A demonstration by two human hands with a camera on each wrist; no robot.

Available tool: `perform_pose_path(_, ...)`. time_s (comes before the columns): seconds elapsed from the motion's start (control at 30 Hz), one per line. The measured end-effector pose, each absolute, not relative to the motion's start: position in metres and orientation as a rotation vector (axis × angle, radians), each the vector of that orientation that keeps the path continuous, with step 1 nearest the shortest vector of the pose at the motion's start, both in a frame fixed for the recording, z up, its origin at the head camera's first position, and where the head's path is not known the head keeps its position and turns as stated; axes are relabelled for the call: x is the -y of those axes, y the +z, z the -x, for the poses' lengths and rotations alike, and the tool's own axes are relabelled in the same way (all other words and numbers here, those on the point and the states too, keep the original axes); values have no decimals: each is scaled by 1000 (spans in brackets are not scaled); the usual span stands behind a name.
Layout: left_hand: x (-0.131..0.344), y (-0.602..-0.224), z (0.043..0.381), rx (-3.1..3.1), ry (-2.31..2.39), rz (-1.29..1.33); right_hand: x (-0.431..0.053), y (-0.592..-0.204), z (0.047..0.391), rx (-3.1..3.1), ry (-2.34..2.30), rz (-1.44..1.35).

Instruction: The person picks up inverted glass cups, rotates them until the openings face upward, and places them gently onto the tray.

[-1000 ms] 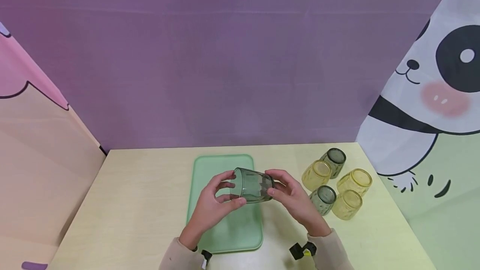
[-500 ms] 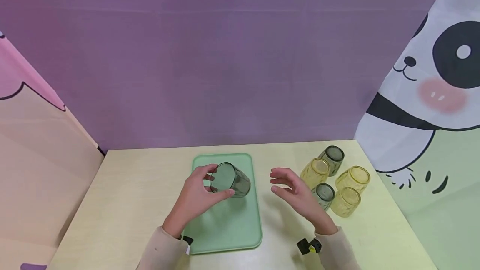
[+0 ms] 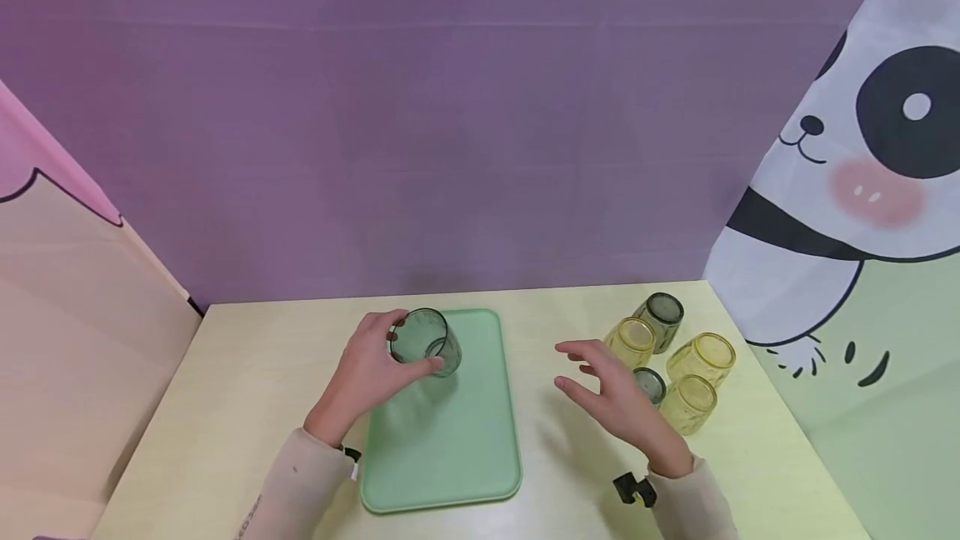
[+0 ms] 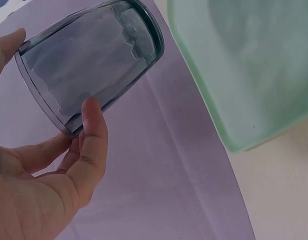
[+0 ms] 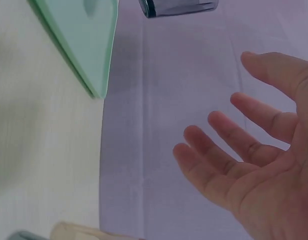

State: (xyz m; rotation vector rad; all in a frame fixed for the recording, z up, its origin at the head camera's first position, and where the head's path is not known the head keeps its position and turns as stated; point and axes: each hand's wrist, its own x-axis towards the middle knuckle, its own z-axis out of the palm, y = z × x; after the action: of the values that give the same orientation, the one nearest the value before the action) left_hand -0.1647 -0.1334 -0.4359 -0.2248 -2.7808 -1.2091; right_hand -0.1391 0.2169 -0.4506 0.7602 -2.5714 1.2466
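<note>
My left hand (image 3: 372,369) holds a grey-green drinking glass (image 3: 448,351) near its rim, thumb on one side and fingers on the other. The glass has its mouth up and tilts a little over the far left part of a light green tray (image 3: 480,473). In the left wrist view the glass (image 4: 89,60) shows a gap between its base and the tray (image 4: 209,107). Right of the tray, my right hand (image 3: 611,394) is above the table with loosely spread fingers and nothing in them; the right wrist view shows its bare palm (image 5: 274,195).
On the table's right side several glasses stand upside down in a cluster: yellow ones (image 3: 688,405) and grey-green ones (image 3: 662,322). My right hand partly covers one grey-green glass (image 3: 651,384). A purple cloth (image 3: 450,148) hangs behind the table, with a panda-print cloth (image 3: 810,215) at the right.
My right hand has let go of the glass and moved right. The left hand has carried the glass leftward and turned it from lying sideways to mouth up, over the tray.
</note>
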Motion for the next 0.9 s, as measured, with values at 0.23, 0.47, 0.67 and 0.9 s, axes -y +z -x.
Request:
perform_pose_path(0.23,136,-438,176,2806,-1184,211,-227,-451,141,2502,906,-801)
perform_pose_path(0.47,141,-436,194,2830,-1116,242,-240,-452,139,2534,701,-780)
perform_pose_path(0.67,147,-435,208,2866,-1081,242,-248,-452,141,2442,552,-837)
perform_pose_path(0.9,152,-439,217,2908,-1071,220,-255,-452,140,2450,471,-794)
